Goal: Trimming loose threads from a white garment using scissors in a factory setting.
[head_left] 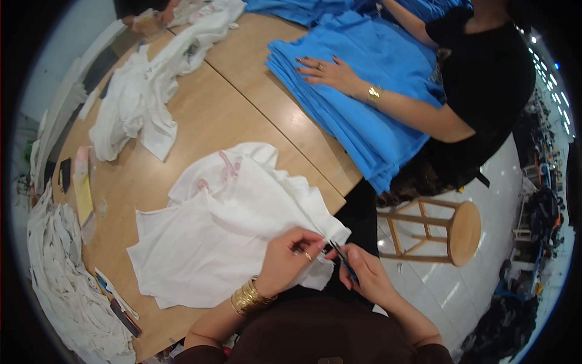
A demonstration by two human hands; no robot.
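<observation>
A white garment with pinkish lettering lies spread over the table's near right edge. My left hand, with gold bangles at the wrist, pinches the garment's edge between thumb and fingers. Right beside it, my right hand grips a small pair of dark thread snips. The tips of the snips point up at the cloth edge next to my left fingertips. Whether a thread lies between the blades is too small to tell.
Another person's hand rests on a stack of blue garments across the wooden table. More white garments lie at the far left, and a white cloth pile at the near left. A wooden stool stands on the right.
</observation>
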